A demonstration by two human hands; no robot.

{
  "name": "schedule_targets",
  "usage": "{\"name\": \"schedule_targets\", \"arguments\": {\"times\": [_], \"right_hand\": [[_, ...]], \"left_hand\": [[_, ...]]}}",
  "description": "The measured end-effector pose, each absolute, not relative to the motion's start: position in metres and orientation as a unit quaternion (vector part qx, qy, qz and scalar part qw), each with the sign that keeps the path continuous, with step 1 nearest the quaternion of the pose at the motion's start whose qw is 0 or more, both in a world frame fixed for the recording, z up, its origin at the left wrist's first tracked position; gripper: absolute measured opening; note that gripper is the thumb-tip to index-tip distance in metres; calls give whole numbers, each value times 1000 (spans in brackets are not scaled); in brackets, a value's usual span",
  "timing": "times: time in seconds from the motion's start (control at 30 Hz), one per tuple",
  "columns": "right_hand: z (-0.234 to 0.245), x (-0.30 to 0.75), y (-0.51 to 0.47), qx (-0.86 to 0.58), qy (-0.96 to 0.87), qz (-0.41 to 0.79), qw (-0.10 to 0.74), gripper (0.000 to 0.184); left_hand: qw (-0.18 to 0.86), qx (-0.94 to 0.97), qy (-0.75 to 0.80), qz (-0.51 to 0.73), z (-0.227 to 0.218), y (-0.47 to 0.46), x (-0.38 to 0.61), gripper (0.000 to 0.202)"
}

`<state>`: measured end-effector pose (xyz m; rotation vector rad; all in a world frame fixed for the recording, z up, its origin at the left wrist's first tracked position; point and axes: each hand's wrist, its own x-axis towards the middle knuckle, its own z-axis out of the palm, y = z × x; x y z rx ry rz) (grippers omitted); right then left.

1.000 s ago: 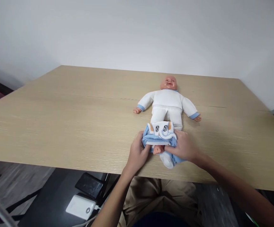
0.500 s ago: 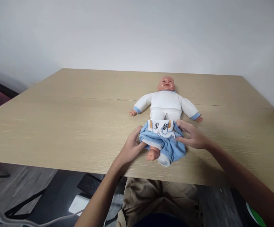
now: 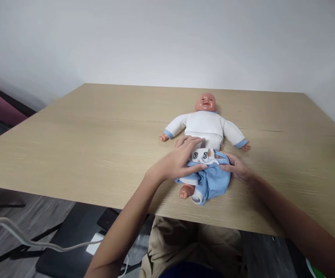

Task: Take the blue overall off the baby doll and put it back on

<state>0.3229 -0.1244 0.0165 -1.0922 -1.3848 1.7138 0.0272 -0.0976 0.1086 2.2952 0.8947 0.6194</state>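
A baby doll (image 3: 204, 121) in a white top with blue cuffs lies on its back, head away from me. Light blue doll pants (image 3: 217, 179) with an elephant face on the front are around its lower legs. One bare doll foot (image 3: 186, 191) sticks out of the left leg opening; the other foot is hidden in the cloth. My left hand (image 3: 179, 160) lies across the doll's leg and the pants, fingers stretched and thumb apart on the cloth. At the right side of the waistband, my right hand (image 3: 237, 166) pinches the pants between thumb and fingers.
The doll lies near the front edge of a wooden table (image 3: 98, 143) that meets a pale wall (image 3: 167, 42). Below on the left are a black chair (image 3: 66, 235), a white device (image 3: 95, 243) and a cable (image 3: 54, 247).
My left hand has left the left side of the pants and moved up and right over the doll's leg. My right hand keeps its grip, and the pants have shifted slightly.
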Motion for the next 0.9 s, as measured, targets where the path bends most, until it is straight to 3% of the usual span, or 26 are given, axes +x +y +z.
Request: {"name": "schedule_targets", "arguments": {"times": [0.07,0.23,0.4,0.53,0.67,0.73,0.9], "right_hand": [[15,321,-124,-401,-525,669,340,78],[22,323,-123,-331,-555,710,280,68],[43,329,-124,-287,-595,727,186,56],[47,336,-127,-302,-611,713,165,45],[32,343,-131,-326,-487,756,292,50],[26,344,-133,-332,-431,780,310,56],[35,343,-134,-283,-490,796,215,69]], "left_hand": [[302,881,312,187,118,-85,43,69],[337,892,300,43,136,-58,66,24],[461,855,238,7,150,-54,80,9],[536,820,202,-22,144,-50,88,13],[555,813,169,-52,127,-37,91,39],[572,806,132,-75,120,-30,91,51],[596,794,99,-61,112,-22,84,48]]}}
